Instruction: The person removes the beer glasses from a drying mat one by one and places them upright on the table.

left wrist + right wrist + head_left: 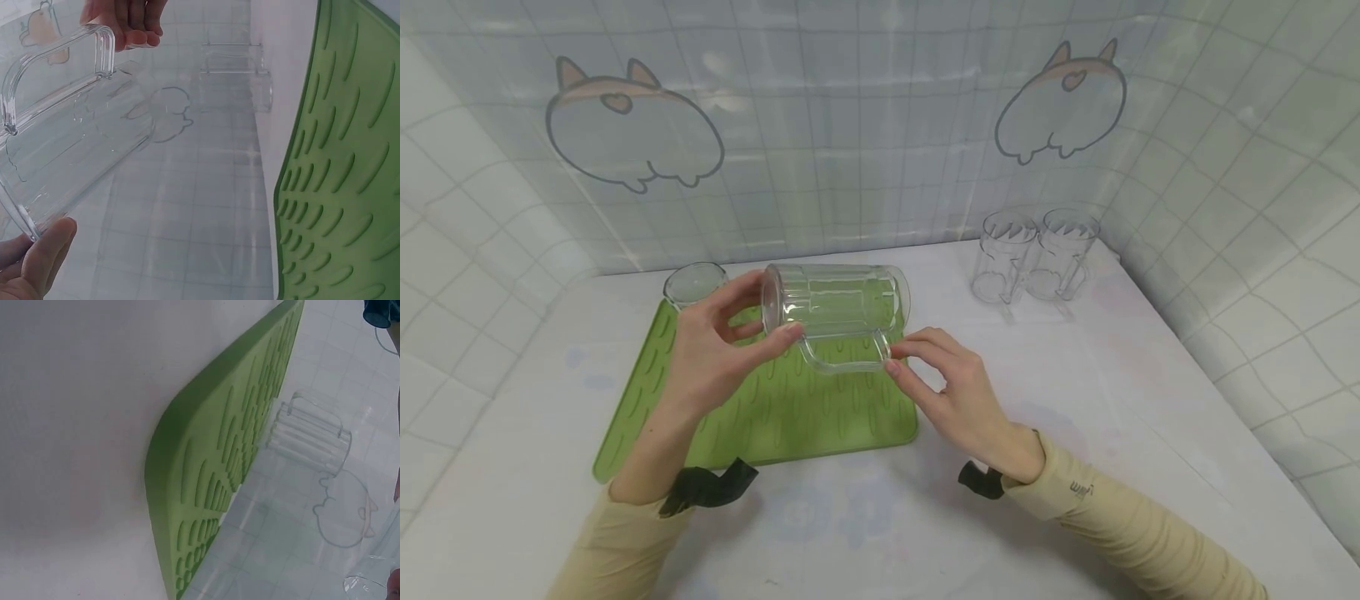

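A clear glass mug [838, 300] lies on its side in the air above a green ribbed mat [850, 417], with its handle toward me. My left hand [707, 350] grips the mug's left end, thumb on the near side and fingers behind. At the handle's right end, the thumb and fingertips of my right hand [958, 383] pinch the glass. In the left wrist view the same mug [69, 144] is tilted, its handle uppermost. Another glass mug [312, 437] stands at the mat's back left corner, partly hidden by my left hand in the head view.
Two more glass mugs, one [1000, 262] beside the other [1063, 258], stand at the back right of the white-covered table [865, 533]. A tile-patterned sheet [865, 125] with cartoon animal drawings rises behind, and tiled sides close in left and right.
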Demonstrator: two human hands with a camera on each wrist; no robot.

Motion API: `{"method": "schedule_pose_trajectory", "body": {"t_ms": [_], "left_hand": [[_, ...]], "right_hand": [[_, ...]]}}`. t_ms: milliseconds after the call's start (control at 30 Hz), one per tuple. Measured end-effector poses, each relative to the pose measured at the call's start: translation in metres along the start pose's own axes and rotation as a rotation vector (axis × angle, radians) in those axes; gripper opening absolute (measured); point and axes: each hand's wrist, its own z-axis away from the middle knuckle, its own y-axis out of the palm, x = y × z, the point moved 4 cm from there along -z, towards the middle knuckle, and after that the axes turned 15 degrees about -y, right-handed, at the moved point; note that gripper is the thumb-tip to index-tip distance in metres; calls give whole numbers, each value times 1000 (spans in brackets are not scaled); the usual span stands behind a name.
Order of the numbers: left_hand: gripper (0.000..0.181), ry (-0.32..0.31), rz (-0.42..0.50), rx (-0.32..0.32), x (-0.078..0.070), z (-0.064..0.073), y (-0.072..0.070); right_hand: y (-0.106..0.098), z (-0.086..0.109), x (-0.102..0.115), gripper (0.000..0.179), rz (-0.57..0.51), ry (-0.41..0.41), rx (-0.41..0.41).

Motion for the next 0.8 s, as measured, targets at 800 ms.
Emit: {"method": "schedule_pose_trajectory", "body": {"t_ms": [800], "left_hand": [[59, 46, 33, 52, 8, 3, 10]], "right_hand": [[-2, 9, -4, 12, -109, 172, 19]]}}
